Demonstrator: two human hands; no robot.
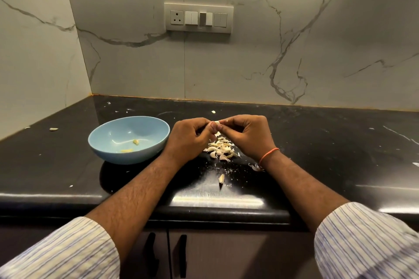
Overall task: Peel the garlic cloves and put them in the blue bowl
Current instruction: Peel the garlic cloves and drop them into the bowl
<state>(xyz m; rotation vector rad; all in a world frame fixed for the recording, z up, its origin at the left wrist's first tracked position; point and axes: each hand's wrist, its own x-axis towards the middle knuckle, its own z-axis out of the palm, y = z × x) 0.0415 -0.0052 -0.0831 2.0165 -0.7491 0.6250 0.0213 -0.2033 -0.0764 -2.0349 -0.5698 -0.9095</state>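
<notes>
Both hands met above the black counter point(68, 165): my left hand point(190, 137) and right hand point(244, 133) each had curled fingers pinching one small garlic clove point(217, 122) between them. The blue bowl point(129, 139) sat just left of the left hand, holding a couple of peeled pieces. A pile of cloves and skins point(221, 149) lay below the hands. I judged the clove could squirt free under too hard a pinch and land among the skins, or loose peel could ride along into the bowl.
</notes>
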